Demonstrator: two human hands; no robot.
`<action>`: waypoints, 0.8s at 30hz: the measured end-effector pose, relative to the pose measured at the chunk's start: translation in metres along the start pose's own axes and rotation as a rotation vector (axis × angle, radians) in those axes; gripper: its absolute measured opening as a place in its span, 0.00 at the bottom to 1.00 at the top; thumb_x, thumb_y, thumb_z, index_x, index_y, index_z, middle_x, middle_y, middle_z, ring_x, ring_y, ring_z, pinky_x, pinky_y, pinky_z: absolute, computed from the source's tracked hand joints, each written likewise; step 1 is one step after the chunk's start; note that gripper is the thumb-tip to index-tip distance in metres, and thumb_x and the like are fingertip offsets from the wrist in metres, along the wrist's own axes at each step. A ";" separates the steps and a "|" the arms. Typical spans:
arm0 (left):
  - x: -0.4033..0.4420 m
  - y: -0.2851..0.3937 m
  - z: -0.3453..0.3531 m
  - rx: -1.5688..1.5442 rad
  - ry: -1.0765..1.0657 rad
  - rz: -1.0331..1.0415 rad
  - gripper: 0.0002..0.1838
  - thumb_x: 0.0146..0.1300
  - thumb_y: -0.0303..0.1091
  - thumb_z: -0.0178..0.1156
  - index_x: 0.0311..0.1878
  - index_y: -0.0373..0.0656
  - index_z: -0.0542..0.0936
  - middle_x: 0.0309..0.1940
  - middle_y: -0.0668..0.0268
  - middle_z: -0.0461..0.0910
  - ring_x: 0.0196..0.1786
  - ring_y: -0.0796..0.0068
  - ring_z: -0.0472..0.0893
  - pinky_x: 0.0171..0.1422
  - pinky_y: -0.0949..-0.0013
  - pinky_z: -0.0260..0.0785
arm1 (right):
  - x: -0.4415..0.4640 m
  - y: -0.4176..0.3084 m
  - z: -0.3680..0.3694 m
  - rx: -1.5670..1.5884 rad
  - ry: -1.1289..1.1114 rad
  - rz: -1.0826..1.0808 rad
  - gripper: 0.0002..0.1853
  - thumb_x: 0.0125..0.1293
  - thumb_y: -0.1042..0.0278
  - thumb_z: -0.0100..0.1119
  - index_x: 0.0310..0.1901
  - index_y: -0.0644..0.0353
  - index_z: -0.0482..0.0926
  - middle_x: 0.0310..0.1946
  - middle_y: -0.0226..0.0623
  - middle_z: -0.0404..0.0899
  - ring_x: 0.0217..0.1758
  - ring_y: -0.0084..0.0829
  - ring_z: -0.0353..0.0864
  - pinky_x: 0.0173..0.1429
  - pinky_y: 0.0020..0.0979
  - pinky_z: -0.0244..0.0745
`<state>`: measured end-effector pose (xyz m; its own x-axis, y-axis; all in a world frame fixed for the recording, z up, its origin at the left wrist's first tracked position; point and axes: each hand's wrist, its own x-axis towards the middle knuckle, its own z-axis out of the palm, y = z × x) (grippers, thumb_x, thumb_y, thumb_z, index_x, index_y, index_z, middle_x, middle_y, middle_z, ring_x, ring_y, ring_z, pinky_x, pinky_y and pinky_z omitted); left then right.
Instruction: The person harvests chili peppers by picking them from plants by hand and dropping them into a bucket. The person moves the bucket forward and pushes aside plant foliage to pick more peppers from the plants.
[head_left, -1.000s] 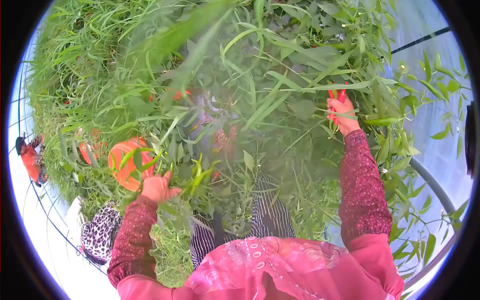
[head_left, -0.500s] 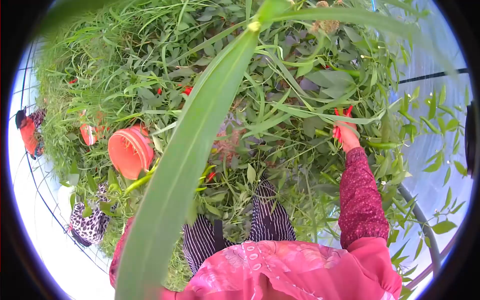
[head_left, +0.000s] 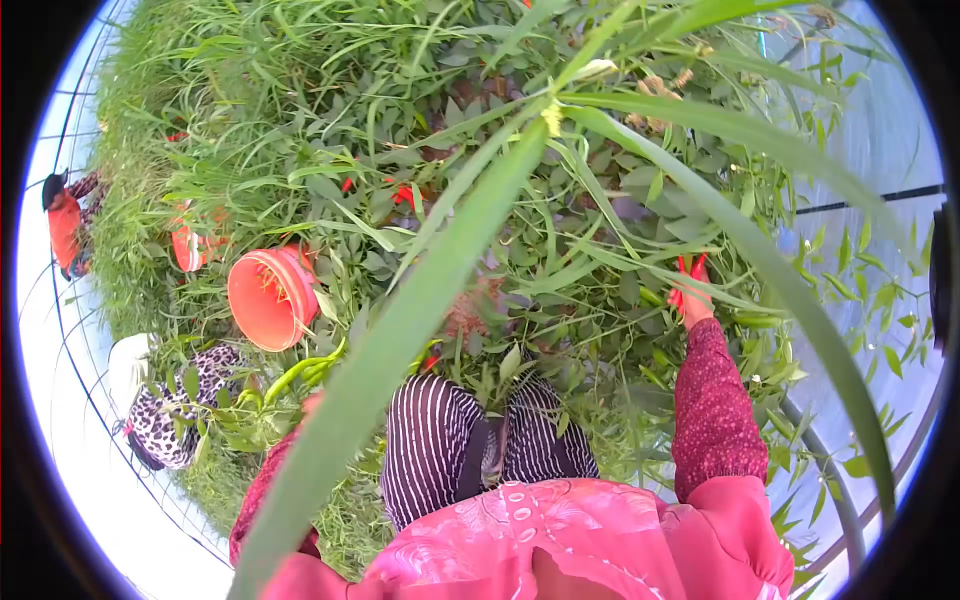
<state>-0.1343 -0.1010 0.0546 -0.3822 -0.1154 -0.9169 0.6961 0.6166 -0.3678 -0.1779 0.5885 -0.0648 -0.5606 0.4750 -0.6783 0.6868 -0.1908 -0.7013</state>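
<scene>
My right hand is closed around several red chili peppers, among the leaves of the pepper plants at the right. Long green peppers hang just beside that wrist. My left hand is almost wholly hidden behind a broad grass blade close to the camera, so its fingers do not show. Nearest to it are long yellow-green peppers on a plant. An orange-red bucket stands tilted in the greenery at the left, with thin reddish and yellowish pieces inside.
More red peppers show among the leaves ahead. Another red-and-white bucket stands farther left. One person in orange is at the far left, another in spotted clothing at lower left. Plastic sheeting and a curved pipe border the right.
The view has shifted, and the grass blades cross it differently. More of my left sleeve and a bit of the left hand now show. My right hand still grips the red peppers.
</scene>
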 end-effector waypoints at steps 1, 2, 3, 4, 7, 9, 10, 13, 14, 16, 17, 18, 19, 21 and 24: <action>0.000 0.002 0.007 -0.007 -0.003 -0.014 0.34 0.57 0.33 0.54 0.69 0.54 0.59 0.37 0.60 0.78 0.36 0.63 0.81 0.31 0.58 0.72 | 0.001 0.000 0.000 0.002 -0.014 -0.007 0.16 0.64 0.70 0.52 0.52 0.56 0.65 0.20 0.32 0.71 0.15 0.23 0.70 0.18 0.24 0.68; 0.001 0.007 0.013 -0.058 0.009 0.018 0.34 0.57 0.33 0.54 0.69 0.53 0.59 0.37 0.60 0.78 0.37 0.63 0.81 0.31 0.57 0.73 | 0.003 0.002 -0.001 0.026 -0.001 0.033 0.15 0.64 0.70 0.53 0.51 0.57 0.65 0.20 0.32 0.71 0.15 0.23 0.70 0.18 0.24 0.68; 0.004 0.007 0.017 -0.107 0.026 0.059 0.34 0.57 0.32 0.54 0.69 0.52 0.59 0.38 0.59 0.79 0.37 0.62 0.81 0.31 0.56 0.73 | 0.002 0.002 -0.002 0.047 0.021 0.075 0.13 0.64 0.69 0.53 0.49 0.58 0.66 0.20 0.32 0.71 0.15 0.24 0.70 0.19 0.25 0.69; -0.002 0.009 0.010 -0.084 -0.001 0.043 0.33 0.58 0.32 0.53 0.68 0.50 0.60 0.40 0.58 0.79 0.39 0.62 0.81 0.32 0.56 0.74 | 0.000 0.001 -0.005 0.002 -0.015 0.067 0.10 0.64 0.68 0.53 0.45 0.60 0.69 0.22 0.33 0.72 0.17 0.25 0.71 0.20 0.26 0.70; 0.015 0.005 0.042 -0.287 -0.074 0.074 0.32 0.59 0.31 0.52 0.68 0.48 0.60 0.42 0.56 0.79 0.40 0.62 0.81 0.34 0.57 0.74 | 0.002 -0.001 -0.003 0.069 0.026 0.140 0.07 0.65 0.69 0.52 0.40 0.62 0.70 0.23 0.34 0.74 0.18 0.26 0.72 0.21 0.27 0.71; -0.021 0.033 0.000 -0.080 0.172 0.027 0.30 0.60 0.31 0.51 0.68 0.48 0.61 0.43 0.55 0.79 0.42 0.61 0.81 0.38 0.56 0.75 | 0.000 0.000 -0.005 0.071 0.021 0.106 0.06 0.64 0.70 0.52 0.38 0.62 0.71 0.23 0.34 0.74 0.18 0.26 0.73 0.22 0.28 0.72; -0.027 0.030 -0.015 -0.148 0.049 0.037 0.30 0.60 0.31 0.51 0.68 0.47 0.61 0.43 0.55 0.79 0.43 0.60 0.81 0.39 0.56 0.74 | 0.000 0.000 -0.005 0.074 0.021 0.104 0.06 0.64 0.70 0.52 0.39 0.62 0.70 0.24 0.34 0.74 0.18 0.26 0.73 0.21 0.28 0.72; -0.026 0.018 -0.023 -0.348 -0.111 0.053 0.31 0.59 0.33 0.52 0.68 0.47 0.60 0.45 0.53 0.78 0.45 0.57 0.80 0.43 0.53 0.73 | 0.006 0.004 -0.010 0.076 -0.006 0.067 0.08 0.63 0.71 0.52 0.42 0.61 0.69 0.24 0.35 0.74 0.18 0.26 0.73 0.21 0.28 0.72; -0.030 0.018 -0.028 -0.369 -0.109 0.062 0.32 0.58 0.35 0.53 0.68 0.47 0.60 0.46 0.52 0.77 0.46 0.56 0.80 0.43 0.52 0.73 | 0.008 0.007 -0.012 0.071 -0.024 0.073 0.10 0.64 0.71 0.53 0.46 0.60 0.68 0.25 0.34 0.74 0.19 0.26 0.73 0.22 0.28 0.73; -0.023 0.020 -0.012 -0.386 -0.109 0.054 0.36 0.55 0.40 0.56 0.68 0.46 0.60 0.49 0.48 0.74 0.48 0.53 0.78 0.46 0.48 0.71 | 0.012 0.010 -0.012 0.098 -0.015 0.108 0.14 0.64 0.71 0.53 0.51 0.59 0.66 0.26 0.34 0.73 0.19 0.26 0.73 0.22 0.28 0.74; -0.014 0.019 0.008 -0.390 -0.108 0.045 0.36 0.55 0.40 0.56 0.68 0.46 0.60 0.49 0.48 0.74 0.48 0.53 0.78 0.46 0.48 0.71 | 0.008 0.004 -0.008 0.089 -0.024 0.075 0.14 0.65 0.71 0.51 0.51 0.58 0.65 0.25 0.34 0.74 0.19 0.26 0.73 0.22 0.28 0.74; -0.004 0.016 0.029 -0.417 -0.033 0.113 0.39 0.54 0.44 0.58 0.70 0.49 0.56 0.50 0.46 0.73 0.50 0.50 0.77 0.48 0.46 0.69 | 0.014 0.011 -0.010 0.077 -0.028 0.056 0.14 0.65 0.71 0.51 0.51 0.58 0.65 0.25 0.34 0.74 0.20 0.26 0.74 0.21 0.28 0.74; -0.004 0.010 0.028 -0.444 0.043 0.182 0.43 0.54 0.49 0.59 0.71 0.52 0.52 0.51 0.44 0.71 0.52 0.46 0.76 0.51 0.43 0.68 | 0.014 0.008 -0.007 0.064 -0.030 0.037 0.14 0.65 0.71 0.50 0.51 0.58 0.65 0.25 0.34 0.74 0.20 0.26 0.74 0.21 0.28 0.74; -0.001 -0.006 0.000 -0.515 -0.313 0.123 0.48 0.52 0.54 0.62 0.72 0.52 0.49 0.55 0.44 0.69 0.55 0.43 0.73 0.55 0.43 0.65 | 0.002 -0.003 -0.001 0.034 0.021 0.075 0.13 0.65 0.70 0.50 0.50 0.57 0.66 0.26 0.35 0.75 0.21 0.28 0.77 0.21 0.28 0.75; -0.026 -0.048 -0.051 -0.691 -0.386 0.170 0.49 0.51 0.59 0.62 0.71 0.51 0.50 0.58 0.47 0.69 0.58 0.51 0.73 0.60 0.54 0.66 | -0.009 -0.020 0.016 0.024 0.031 0.113 0.14 0.62 0.69 0.54 0.48 0.61 0.68 0.26 0.35 0.76 0.19 0.25 0.75 0.21 0.26 0.73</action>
<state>-0.1886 -0.0884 0.1044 0.0192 -0.1595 -0.9870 0.1448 0.9772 -0.1551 -0.1936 0.5744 -0.0481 -0.4659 0.4753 -0.7464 0.7331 -0.2649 -0.6263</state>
